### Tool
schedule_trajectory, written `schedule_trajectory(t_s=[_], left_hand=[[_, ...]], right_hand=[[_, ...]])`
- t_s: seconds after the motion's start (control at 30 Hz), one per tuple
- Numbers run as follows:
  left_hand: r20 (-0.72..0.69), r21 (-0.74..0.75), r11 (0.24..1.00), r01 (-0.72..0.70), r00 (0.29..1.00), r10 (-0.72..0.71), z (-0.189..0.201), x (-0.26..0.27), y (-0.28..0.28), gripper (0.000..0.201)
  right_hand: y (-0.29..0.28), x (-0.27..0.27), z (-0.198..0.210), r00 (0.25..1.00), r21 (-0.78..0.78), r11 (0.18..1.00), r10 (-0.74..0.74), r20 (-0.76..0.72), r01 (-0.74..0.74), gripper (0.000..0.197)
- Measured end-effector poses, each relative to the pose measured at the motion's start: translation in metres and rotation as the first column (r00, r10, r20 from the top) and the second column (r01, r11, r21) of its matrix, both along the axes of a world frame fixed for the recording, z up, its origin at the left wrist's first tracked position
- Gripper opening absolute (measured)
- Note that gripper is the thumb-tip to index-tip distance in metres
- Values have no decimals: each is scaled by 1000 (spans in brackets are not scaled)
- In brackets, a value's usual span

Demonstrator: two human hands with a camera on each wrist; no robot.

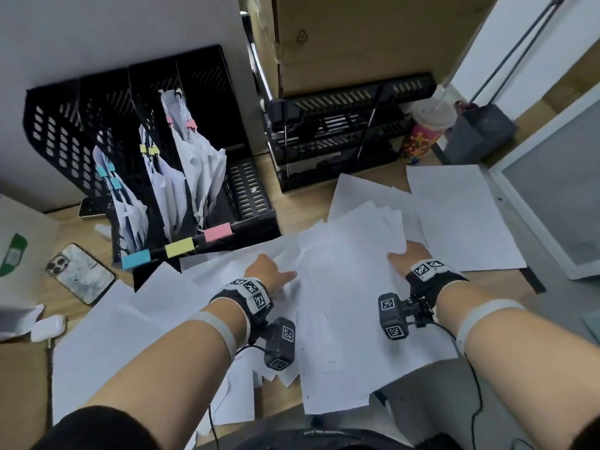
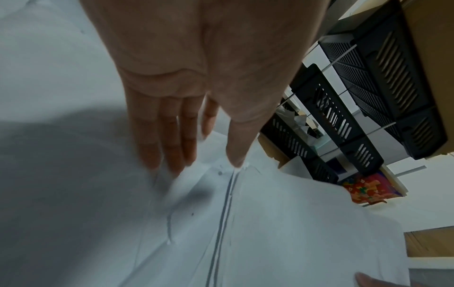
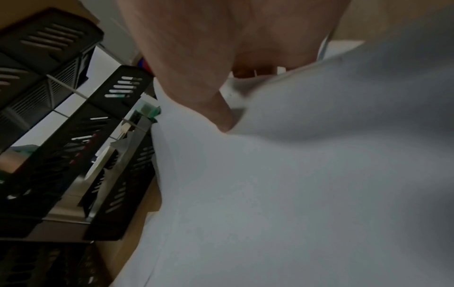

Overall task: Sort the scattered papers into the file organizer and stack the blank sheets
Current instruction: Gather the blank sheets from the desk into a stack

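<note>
Nearest the head camera, two bare forearms reach forward over a spread of blank sheets that covers the wooden worktop. The left hand lies flat on the paper, its grip released: in the left wrist view the fingers are straight and the tips press the sheet. The right hand grasps the right edge of the raised bundle; in the right wrist view the thumb pinches the paper. Further sheets lie to the left and right. Beyond the left hand stands the black file organizer, its compartments holding clipped papers and bearing blue, yellow and pink labels. A phone lies left of it. Farther right stand stacked black trays and a patterned cup.
</note>
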State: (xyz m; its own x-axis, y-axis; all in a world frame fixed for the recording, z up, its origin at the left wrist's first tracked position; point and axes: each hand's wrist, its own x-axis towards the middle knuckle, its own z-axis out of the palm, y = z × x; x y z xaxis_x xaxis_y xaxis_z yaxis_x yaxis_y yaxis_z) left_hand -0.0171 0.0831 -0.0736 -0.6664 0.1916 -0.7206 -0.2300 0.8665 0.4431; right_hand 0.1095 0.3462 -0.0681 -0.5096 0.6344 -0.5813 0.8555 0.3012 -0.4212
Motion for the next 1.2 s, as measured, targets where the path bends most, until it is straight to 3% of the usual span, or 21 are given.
schedule_trajectory(t_s=[0.07, 0.23, 0.3, 0.37, 0.43, 0.5, 0.57, 0.67, 0.77, 0.87, 0.93, 0.97, 1.07, 1.2], left_hand=[[74, -14, 996, 86, 994, -84, -3, 7, 3, 46], [204, 116, 993, -14, 979, -10, -18, 25, 5, 33], [180, 173, 985, 29, 982, -60, -26, 29, 2, 32], [102, 198, 975, 102, 987, -124, -60, 25, -5, 61], [61, 227, 966, 126, 988, -143, -68, 26, -7, 68], [15, 299, 950, 86, 995, -95, -36, 35, -2, 44], [20, 424, 904, -58, 998, 55, -10, 36, 3, 31], [46, 640, 746, -186, 978, 205, 34, 24, 13, 26], [-53, 806, 581, -114, 964, 262, 85, 6, 34, 30], [-39, 907, 413, -87, 957, 286, 121, -4, 49, 37], [-23, 925, 370, -84, 962, 274, 126, -1, 50, 38], [-40, 917, 393, -69, 964, 262, 123, 3, 49, 39], [-92, 851, 524, -30, 974, 205, 97, 19, 43, 44], [-95, 783, 622, -25, 983, 159, 66, 28, 41, 37]], right_hand=[[-6, 14, -6, 998, -40, 999, 2, 70, 0, 18], [-37, 33, -14, 1000, -86, 996, -17, 11, 18, 16], [-49, 38, -13, 997, -138, 988, -72, -1, 71, 39], [-58, 43, -13, 991, -193, 972, -130, 41, 136, 60], [-66, 46, -10, 991, -195, 972, -135, -5, 132, 45], [-69, 47, 3, 986, -166, 980, -125, -110, 106, 19], [-67, 45, 26, 956, -166, 978, -165, -243, 126, 21], [-55, 34, 73, 857, -186, 967, -241, -455, 173, 29], [-44, 20, 124, 723, -145, 969, -247, -646, 202, 29], [-40, 15, 157, 539, -175, 942, -309, -784, 286, 35], [-45, 21, 157, 443, -256, 921, -369, -817, 295, 47], [-51, 27, 150, 435, -285, 914, -391, -811, 290, 54], [-66, 46, 118, 557, -329, 885, -464, -689, 330, 62], [-69, 57, 95, 763, -301, 902, -425, -488, 310, 28]])
